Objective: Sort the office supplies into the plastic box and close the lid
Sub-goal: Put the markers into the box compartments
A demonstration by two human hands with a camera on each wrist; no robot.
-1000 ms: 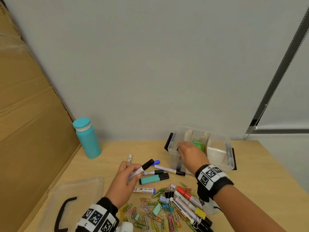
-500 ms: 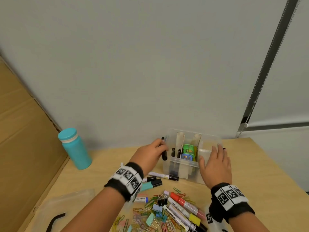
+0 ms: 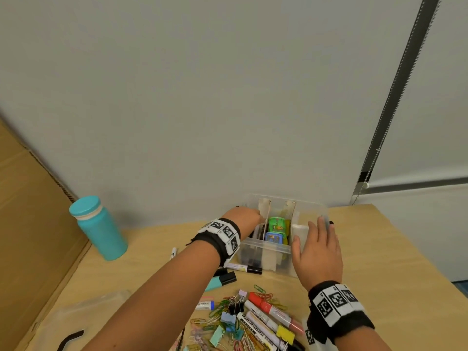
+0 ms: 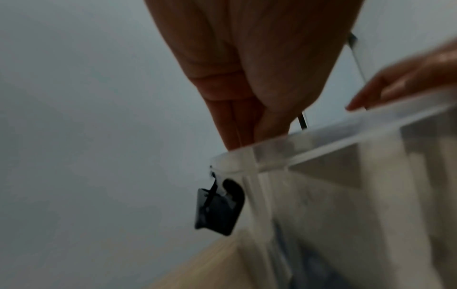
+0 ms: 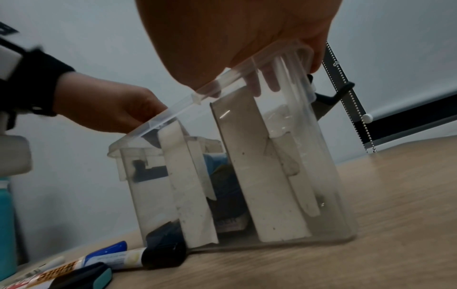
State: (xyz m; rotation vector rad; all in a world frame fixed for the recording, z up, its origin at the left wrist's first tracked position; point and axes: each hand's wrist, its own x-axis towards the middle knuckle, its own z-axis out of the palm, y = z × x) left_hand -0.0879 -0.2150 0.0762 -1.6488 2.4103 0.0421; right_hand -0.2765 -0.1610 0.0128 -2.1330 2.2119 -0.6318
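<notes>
Light wooden table (image 3: pixel 379 249) stands against a plain grey wall, with a cardboard sheet (image 3: pixel 30 211) leaning at its left edge. Clear plastic box (image 3: pixel 266 252) sits at the rear centre of the table, uncovered, divided by pale upright partitions into compartments. Middle compartment holds small green and blue items (image 3: pixel 276 229); what they are cannot be told.

Left hand (image 3: pixel 243 219) reaches over the box's left end, fingertips dipped into the left compartment. In the left wrist view the fingers (image 4: pixel 247 109) are bunched together at the rim; whether they hold anything cannot be told. Right hand (image 3: pixel 316 247) lies flat on the box's right end, fingers extended over the rim, grasping nothing.

Loose supplies lie in front of the box: a black-capped marker (image 3: pixel 244 268) just beside its front wall, a teal highlighter (image 3: pixel 222 279), more markers (image 3: pixel 268 315), and a pile of coloured paper clips (image 3: pixel 228 325). Clear lid (image 3: pixel 76 323) lies at the near left. Teal bottle (image 3: pixel 98 228) stands upright at far left.
</notes>
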